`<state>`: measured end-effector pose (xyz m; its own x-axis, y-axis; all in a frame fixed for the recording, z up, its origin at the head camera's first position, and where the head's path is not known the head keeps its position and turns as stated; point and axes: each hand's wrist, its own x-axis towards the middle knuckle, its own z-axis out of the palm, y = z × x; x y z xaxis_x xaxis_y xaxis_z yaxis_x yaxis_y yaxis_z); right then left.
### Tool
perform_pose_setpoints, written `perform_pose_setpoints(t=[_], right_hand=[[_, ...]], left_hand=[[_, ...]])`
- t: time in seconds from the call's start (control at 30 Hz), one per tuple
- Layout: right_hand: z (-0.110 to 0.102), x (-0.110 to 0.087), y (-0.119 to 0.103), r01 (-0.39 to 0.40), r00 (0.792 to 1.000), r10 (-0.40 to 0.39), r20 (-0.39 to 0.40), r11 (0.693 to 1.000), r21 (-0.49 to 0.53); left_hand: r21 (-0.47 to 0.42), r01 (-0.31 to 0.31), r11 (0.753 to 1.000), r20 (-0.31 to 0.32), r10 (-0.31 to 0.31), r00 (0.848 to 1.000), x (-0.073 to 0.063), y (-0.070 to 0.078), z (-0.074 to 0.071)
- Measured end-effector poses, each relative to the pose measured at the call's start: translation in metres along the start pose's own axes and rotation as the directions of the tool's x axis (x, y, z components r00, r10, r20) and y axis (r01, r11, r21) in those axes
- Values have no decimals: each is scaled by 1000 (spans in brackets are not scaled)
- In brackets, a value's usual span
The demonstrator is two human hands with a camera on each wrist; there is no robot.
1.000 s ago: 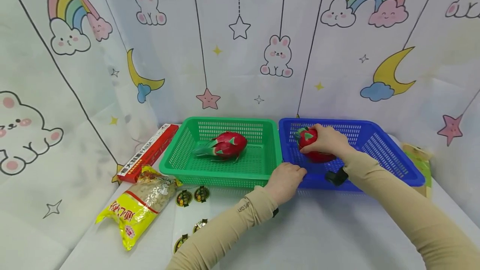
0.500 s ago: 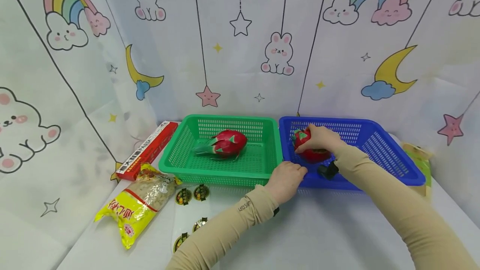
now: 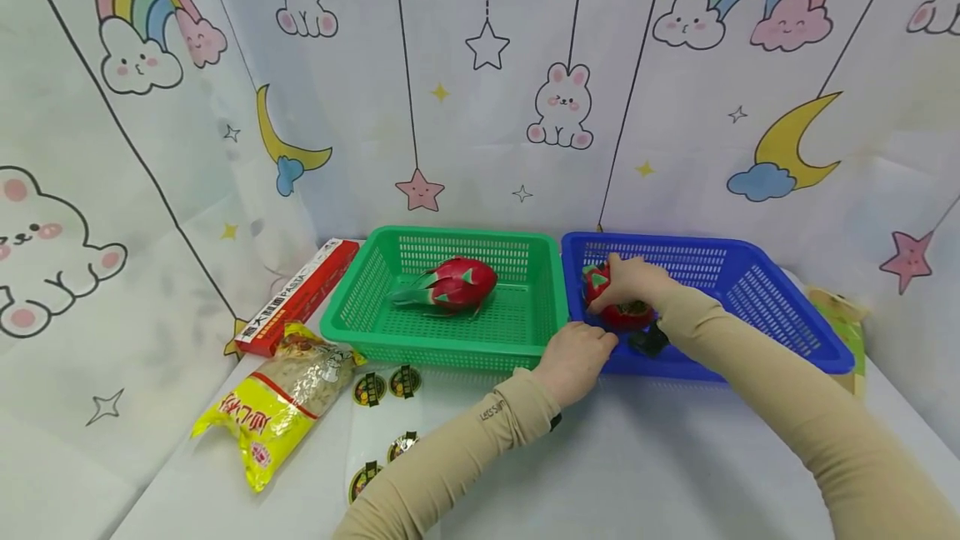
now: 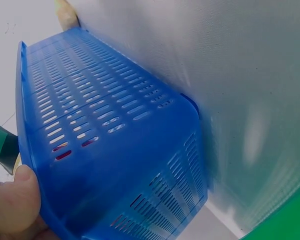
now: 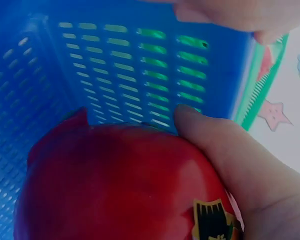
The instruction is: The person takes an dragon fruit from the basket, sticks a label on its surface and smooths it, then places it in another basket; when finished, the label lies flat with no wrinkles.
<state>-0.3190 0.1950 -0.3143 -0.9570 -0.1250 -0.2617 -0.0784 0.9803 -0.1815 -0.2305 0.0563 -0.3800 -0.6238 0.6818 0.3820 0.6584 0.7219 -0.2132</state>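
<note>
In the head view, my right hand [image 3: 637,282] holds a red dragon fruit [image 3: 628,319] inside the blue basket [image 3: 690,368], near its left end. The right wrist view shows my thumb [image 5: 225,155] along the fruit's side and a dark, gold-edged sticker [image 5: 213,220] on its skin. The hand hides much of the fruit from above. My left hand [image 3: 576,363] grips the front left corner of the blue basket's rim. From the left wrist, the thumb [image 4: 17,200] lies against that rim [image 4: 32,175]. Another dragon fruit [image 3: 463,283] lies in the green basket [image 3: 442,350].
The green basket stands directly left of the blue one. Farther left lie a red pasta box [image 3: 300,294] and a yellow bag of pasta [image 3: 281,402]. Several round stickers [image 3: 370,388] sit on a clear sheet in front. A green package [image 3: 843,323] is partly behind the blue basket.
My right hand and the dragon fruit have moved slightly left and lower within the blue basket. The left hand keeps its place on the rim.
</note>
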Motion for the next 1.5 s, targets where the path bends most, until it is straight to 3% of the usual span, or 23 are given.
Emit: perform_pose_setpoints(t=[0.27,0.53,0.73,1.07,1.23,1.5], right_hand=[[2,-1,-3,11,1000,-10,11,997,-77],[2,1,-8,19,999,-13,52,994,-111],[5,5,-8,24,989,-14,149,997,-68],[6,9,-6,21,980,-15,200,999,-29],[6,12,-4,38,974,-19,227,996,-78],[5,20,0,-5,961,31,275,996,-94]], left_hand=[[-29,8,1000,8,-8,1000,-1,0,2],[-57,22,998,-36,-24,999,-3,-2,3],[-57,19,998,-50,-22,999,-3,-2,3],[-46,16,999,-54,-18,998,-1,0,3],[-37,22,999,-53,-24,998,0,1,4],[-34,21,999,-59,-23,998,0,1,3]])
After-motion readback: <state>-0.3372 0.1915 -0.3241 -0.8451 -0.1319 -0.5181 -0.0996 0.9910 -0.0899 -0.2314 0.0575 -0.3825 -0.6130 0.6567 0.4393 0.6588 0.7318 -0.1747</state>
